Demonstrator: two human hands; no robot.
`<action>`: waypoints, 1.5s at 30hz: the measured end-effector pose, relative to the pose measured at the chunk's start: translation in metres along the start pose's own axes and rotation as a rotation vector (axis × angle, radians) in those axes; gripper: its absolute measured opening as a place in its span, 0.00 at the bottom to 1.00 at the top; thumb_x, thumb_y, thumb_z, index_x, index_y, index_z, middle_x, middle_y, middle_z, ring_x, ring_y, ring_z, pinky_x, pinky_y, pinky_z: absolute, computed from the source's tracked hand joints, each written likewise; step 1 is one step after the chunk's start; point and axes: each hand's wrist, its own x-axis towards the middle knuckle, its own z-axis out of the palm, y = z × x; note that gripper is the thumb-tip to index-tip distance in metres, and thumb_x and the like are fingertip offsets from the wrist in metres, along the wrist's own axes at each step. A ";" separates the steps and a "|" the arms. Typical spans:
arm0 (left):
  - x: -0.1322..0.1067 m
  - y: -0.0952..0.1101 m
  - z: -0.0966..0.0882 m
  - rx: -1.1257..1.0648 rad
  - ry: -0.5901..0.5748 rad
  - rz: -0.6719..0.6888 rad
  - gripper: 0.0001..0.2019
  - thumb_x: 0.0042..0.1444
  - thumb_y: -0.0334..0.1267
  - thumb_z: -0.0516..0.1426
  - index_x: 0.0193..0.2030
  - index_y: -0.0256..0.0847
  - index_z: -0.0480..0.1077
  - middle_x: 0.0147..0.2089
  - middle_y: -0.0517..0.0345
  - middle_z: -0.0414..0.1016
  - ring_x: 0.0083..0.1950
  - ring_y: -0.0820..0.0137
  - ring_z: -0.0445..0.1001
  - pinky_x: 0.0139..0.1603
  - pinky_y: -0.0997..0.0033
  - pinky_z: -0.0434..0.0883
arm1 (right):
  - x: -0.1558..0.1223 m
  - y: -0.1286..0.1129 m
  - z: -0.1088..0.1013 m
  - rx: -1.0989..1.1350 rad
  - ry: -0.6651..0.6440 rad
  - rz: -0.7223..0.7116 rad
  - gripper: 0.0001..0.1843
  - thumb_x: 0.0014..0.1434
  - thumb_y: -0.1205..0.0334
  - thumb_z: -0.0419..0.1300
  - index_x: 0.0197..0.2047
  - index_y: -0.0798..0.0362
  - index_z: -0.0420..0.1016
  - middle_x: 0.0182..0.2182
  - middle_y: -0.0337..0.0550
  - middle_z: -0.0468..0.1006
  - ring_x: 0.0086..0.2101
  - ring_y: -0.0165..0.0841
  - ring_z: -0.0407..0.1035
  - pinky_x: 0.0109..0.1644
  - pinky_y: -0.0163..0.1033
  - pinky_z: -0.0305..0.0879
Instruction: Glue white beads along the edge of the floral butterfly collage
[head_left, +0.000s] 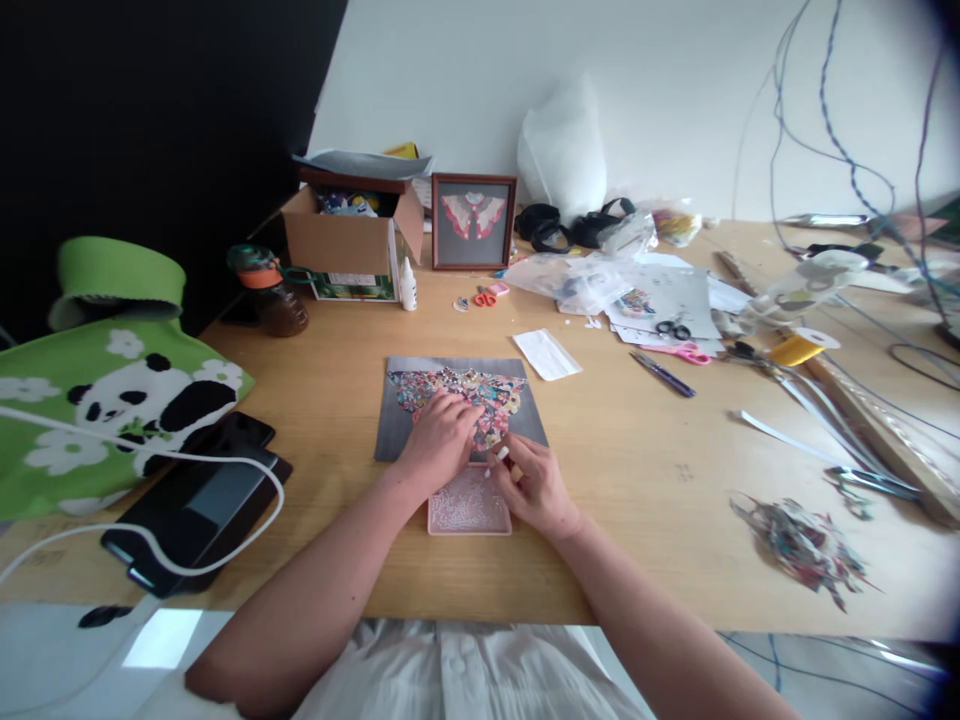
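A grey sheet [391, 432] bears a colourful beaded, cape-shaped pattern [499, 398]. My left hand [442, 435] lies over its middle, fingers stretched out and covering part of the pattern. At the sheet's lower right edge is my right hand [534, 482], its fingers pinched on a small white-ended thing [501, 455]. Most of that thing is hidden by the fingers, so its kind is unclear. Just below the sheet, between my forearms, sits a shallow pink tray [469, 532] holding many tiny white beads.
Behind stand a cardboard box [341, 245], a white glue bottle [408, 285] and a framed cape picture [474, 222]. Orange scissors [485, 298], pink scissors [686, 352] and a scrap pile [806, 548] lie about. A phone [240, 432] and cable are at left.
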 end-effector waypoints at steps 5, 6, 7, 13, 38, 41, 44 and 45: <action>0.000 0.000 0.001 -0.003 -0.003 -0.006 0.15 0.60 0.26 0.52 0.52 0.38 0.70 0.48 0.50 0.76 0.55 0.58 0.69 0.64 0.47 0.61 | 0.000 0.000 0.001 -0.017 -0.007 -0.005 0.11 0.62 0.68 0.51 0.28 0.49 0.56 0.22 0.36 0.59 0.23 0.30 0.55 0.28 0.36 0.53; 0.000 0.000 0.001 -0.004 -0.003 -0.005 0.15 0.60 0.26 0.52 0.52 0.38 0.70 0.48 0.50 0.76 0.55 0.58 0.69 0.64 0.47 0.61 | 0.000 0.000 0.001 -0.015 -0.004 0.002 0.11 0.63 0.67 0.51 0.28 0.49 0.56 0.22 0.36 0.59 0.23 0.29 0.55 0.27 0.35 0.53; 0.000 -0.001 0.001 -0.005 -0.003 -0.004 0.15 0.60 0.26 0.52 0.52 0.38 0.70 0.48 0.50 0.76 0.55 0.58 0.69 0.64 0.47 0.61 | 0.000 0.000 0.001 -0.010 0.003 0.011 0.11 0.63 0.67 0.51 0.28 0.50 0.56 0.22 0.36 0.59 0.22 0.29 0.55 0.27 0.35 0.53; 0.000 -0.001 0.000 -0.010 -0.002 -0.003 0.15 0.59 0.25 0.52 0.52 0.35 0.69 0.48 0.48 0.76 0.55 0.59 0.68 0.64 0.49 0.61 | 0.000 0.000 -0.001 0.034 0.056 0.112 0.15 0.65 0.62 0.51 0.26 0.50 0.56 0.20 0.35 0.60 0.21 0.28 0.57 0.26 0.34 0.52; 0.000 -0.005 0.008 0.025 0.015 -0.018 0.15 0.61 0.26 0.52 0.54 0.38 0.68 0.52 0.50 0.74 0.58 0.58 0.67 0.66 0.46 0.61 | 0.106 0.082 0.006 0.028 0.438 0.429 0.18 0.61 0.52 0.51 0.22 0.50 0.58 0.16 0.33 0.60 0.20 0.28 0.55 0.27 0.35 0.49; -0.002 -0.005 0.011 0.031 0.003 -0.019 0.16 0.62 0.27 0.51 0.55 0.37 0.68 0.53 0.50 0.73 0.58 0.57 0.66 0.65 0.45 0.61 | 0.105 0.089 0.010 -0.024 0.436 0.393 0.18 0.61 0.52 0.51 0.22 0.50 0.55 0.16 0.32 0.59 0.20 0.28 0.54 0.27 0.35 0.48; -0.002 -0.003 0.012 0.028 -0.017 -0.017 0.15 0.62 0.27 0.50 0.55 0.36 0.68 0.53 0.49 0.73 0.59 0.57 0.65 0.66 0.43 0.60 | 0.101 0.093 0.010 -0.067 0.412 0.365 0.18 0.62 0.51 0.50 0.23 0.49 0.54 0.17 0.32 0.58 0.20 0.28 0.54 0.27 0.35 0.48; -0.002 -0.003 0.012 0.029 -0.020 -0.018 0.15 0.62 0.28 0.50 0.55 0.36 0.67 0.53 0.49 0.73 0.59 0.57 0.65 0.66 0.43 0.59 | 0.100 0.094 0.010 -0.079 0.406 0.359 0.18 0.62 0.51 0.50 0.24 0.49 0.54 0.17 0.32 0.59 0.20 0.28 0.54 0.28 0.35 0.48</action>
